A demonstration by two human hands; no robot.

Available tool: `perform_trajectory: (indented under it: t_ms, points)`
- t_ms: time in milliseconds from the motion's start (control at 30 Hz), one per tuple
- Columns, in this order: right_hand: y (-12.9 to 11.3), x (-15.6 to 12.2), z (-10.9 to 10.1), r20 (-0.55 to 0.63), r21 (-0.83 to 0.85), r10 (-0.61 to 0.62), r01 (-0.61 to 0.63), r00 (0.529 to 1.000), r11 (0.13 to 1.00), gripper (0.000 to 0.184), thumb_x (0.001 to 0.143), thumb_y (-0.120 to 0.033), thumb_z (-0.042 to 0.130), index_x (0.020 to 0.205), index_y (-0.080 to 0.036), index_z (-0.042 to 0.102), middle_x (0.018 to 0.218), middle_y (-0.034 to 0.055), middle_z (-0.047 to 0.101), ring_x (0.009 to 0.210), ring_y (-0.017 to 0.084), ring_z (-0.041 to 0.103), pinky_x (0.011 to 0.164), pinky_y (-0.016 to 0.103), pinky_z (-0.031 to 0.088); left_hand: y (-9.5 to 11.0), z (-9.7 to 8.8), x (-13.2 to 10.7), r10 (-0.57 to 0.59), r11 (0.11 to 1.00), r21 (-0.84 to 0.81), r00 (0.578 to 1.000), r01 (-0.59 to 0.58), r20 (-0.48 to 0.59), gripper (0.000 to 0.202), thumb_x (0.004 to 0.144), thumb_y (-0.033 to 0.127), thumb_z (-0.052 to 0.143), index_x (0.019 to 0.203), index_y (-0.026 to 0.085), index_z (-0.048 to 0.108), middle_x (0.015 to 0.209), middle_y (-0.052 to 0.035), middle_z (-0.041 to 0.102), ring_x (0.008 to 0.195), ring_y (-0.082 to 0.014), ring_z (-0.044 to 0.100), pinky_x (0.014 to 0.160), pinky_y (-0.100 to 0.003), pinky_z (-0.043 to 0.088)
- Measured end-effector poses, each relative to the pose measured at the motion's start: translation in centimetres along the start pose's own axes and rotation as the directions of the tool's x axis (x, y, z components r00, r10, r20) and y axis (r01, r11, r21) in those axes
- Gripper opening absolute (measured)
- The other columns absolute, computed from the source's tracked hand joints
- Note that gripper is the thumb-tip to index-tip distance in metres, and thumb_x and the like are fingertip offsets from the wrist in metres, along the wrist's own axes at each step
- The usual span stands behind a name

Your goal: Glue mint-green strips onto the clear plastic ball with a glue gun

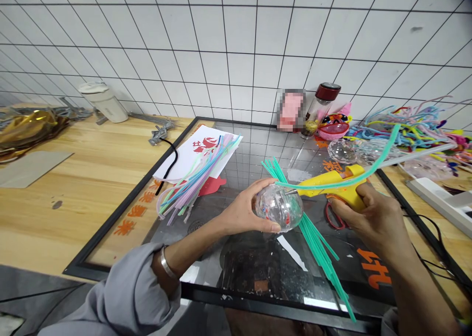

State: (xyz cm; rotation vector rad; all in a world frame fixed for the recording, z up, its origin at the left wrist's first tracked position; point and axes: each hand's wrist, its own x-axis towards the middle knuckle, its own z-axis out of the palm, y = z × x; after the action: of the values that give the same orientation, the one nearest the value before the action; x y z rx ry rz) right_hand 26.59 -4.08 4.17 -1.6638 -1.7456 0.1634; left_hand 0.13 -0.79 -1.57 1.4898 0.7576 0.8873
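My left hand [247, 210] wraps round a clear plastic ball [279, 209] with small coloured bits visible through it. In my right hand [376, 213] is a yellow hot glue gun [344, 184], its metal nozzle touching or almost touching the ball's upper right side. A green pipe cleaner [363, 176] runs from the top of the ball, across the glue gun, and curves up to the right. Whether my left fingertips also pinch its near end I cannot tell. Beneath the ball lies a bundle of green pipe cleaners [320, 250] on the glass panel.
Pastel pipe cleaners [197, 179] lie over white paper [177, 161] on the left. Red-handled scissors [334, 217] rest below the glue gun. Further right are a colourful pile of pipe cleaners [409, 125], a white power strip [442, 203] and cables. A glass jar [316, 112] stands near the wall.
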Motion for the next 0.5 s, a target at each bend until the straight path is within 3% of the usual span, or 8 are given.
perform_trajectory:
  t_ms: [200,500]
  points:
    - [-0.29,-0.01,-0.13,-0.022,-0.016,-0.010,0.010,1.000,1.000,0.038,0.074,-0.047,0.065,0.055,-0.024,0.042,0.046,-0.0063,0.034,0.041,0.009,0.030,0.043,0.027,0.022,0.00,-0.04,0.04,0.007,1.000,0.004,1.000,-0.007,-0.004,0.100,0.053,0.032,0.094,0.142,0.024,0.049,0.151,-0.0151,0.048,0.142,-0.0399,0.043,0.119,-0.060,0.032]
    - [-0.39,0.15,-0.26,-0.021,-0.057,-0.020,0.019,1.000,0.998,0.041,0.075,-0.054,0.063,0.054,-0.023,0.045,0.046,-0.0051,0.037,0.042,0.010,0.032,0.044,0.027,0.025,-0.26,0.01,-0.09,0.021,0.999,0.044,1.000,-0.021,0.010,0.101,0.054,0.033,0.094,0.144,0.026,0.048,0.153,-0.0137,0.046,0.142,-0.0389,0.044,0.120,-0.058,0.031]
